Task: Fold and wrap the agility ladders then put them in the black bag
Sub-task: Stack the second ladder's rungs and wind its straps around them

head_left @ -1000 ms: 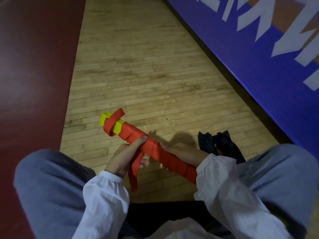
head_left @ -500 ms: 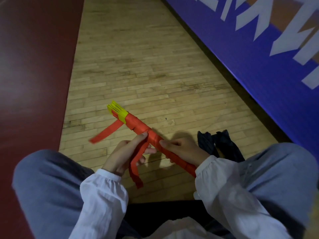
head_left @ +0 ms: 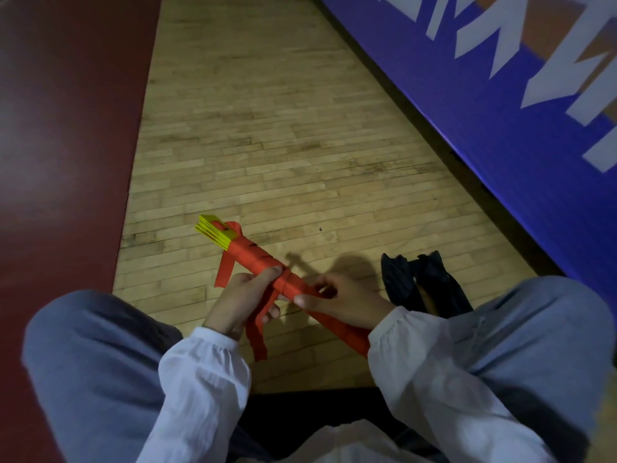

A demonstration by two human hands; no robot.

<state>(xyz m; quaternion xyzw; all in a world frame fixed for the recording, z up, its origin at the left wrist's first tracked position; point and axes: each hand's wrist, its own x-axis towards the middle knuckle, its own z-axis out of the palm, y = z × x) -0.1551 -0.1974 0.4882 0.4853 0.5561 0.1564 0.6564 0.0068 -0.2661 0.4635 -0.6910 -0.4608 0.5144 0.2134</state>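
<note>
The folded agility ladder (head_left: 257,259) is a stack of yellow rungs bound in red strap, held slantwise above the floor between my knees, with the yellow ends (head_left: 215,230) pointing up and left. My left hand (head_left: 238,300) grips the bundle at its middle, thumb on top, and loose red strap ends (head_left: 258,332) hang below it. My right hand (head_left: 340,300) holds the lower part of the bundle. The black bag (head_left: 424,282) lies crumpled on the floor by my right knee.
I sit on a wooden plank floor (head_left: 267,128), with a dark red painted area (head_left: 66,128) to the left. A blue padded wall with white lettering (head_left: 500,95) runs along the right. My knees in grey trousers frame the hands.
The loose red strap that swung out to the left has come in around the bundle's top and now hangs short beside it. The bundle has tilted a little; both hands have kept their hold.
</note>
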